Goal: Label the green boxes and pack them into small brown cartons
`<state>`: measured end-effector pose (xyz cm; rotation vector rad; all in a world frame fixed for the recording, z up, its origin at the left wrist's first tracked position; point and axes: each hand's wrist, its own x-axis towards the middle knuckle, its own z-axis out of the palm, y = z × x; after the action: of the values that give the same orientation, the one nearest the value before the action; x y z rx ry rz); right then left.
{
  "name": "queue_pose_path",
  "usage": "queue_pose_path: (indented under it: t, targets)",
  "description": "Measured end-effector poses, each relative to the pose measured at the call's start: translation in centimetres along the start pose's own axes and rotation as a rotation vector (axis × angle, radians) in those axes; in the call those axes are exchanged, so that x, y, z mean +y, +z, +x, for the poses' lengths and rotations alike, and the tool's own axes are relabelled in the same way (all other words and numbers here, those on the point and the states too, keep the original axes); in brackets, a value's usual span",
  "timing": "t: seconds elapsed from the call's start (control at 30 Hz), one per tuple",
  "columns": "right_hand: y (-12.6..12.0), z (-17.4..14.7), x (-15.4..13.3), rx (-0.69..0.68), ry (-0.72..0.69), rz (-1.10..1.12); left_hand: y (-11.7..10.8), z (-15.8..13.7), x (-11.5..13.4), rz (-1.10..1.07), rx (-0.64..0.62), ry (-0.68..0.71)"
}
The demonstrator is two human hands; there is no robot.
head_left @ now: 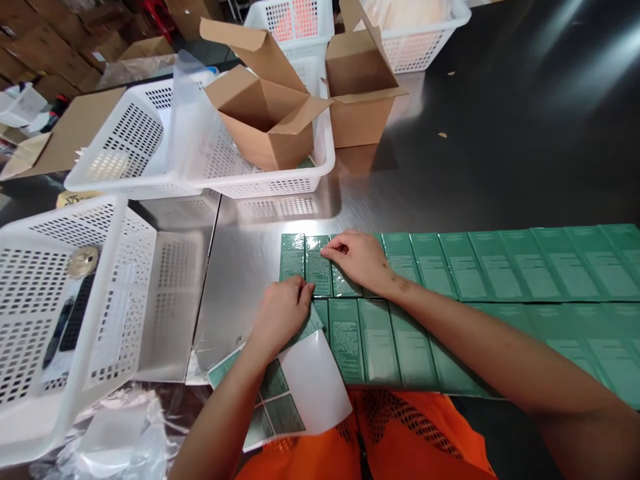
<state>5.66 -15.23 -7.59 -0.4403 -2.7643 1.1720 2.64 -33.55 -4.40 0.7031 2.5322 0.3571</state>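
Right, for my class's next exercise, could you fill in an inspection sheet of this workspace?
Surface: shiny metal table, with a small brown scrap.
Job's things: green packs in two rows; a sheet with green squares and a white area, partly under the left forearm.
Clutter: white basket at left, plastic wrap below it; two open cardboard boxes farther back.
Hands: right hand has its fingertips at the back row's second pack from the left; left hand is at the rows' left end, grip unclear.
Cables: nothing seen.
Surroundings: stacked cartons at upper left.
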Motion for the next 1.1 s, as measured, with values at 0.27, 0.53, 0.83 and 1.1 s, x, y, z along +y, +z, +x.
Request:
queue_pose_path:
  t: [0.27,0.53,0.83,1.1]
  targets:
    - [0.4,0.0,-0.2,-0.001,0.013,-0.044,0.1,0.1,0.1,0.033,-0.013,-0.016]
    - [0.5,-0.3,-0.3,0.104,-0.028,-0.127,-0.5,0.6,0.3,0.049,-0.038,-0.015]
    - [0.5,0.7,-2.9,0.006,0.047,-0.413,0.1,0.2,-0.7,-0.039,0.051,-0.058]
    - [-0.5,-3.1,-0.5,-0.135,-0.268,-0.131,-0.4,-0.2,-1.2,-0.145,0.203,-0.003]
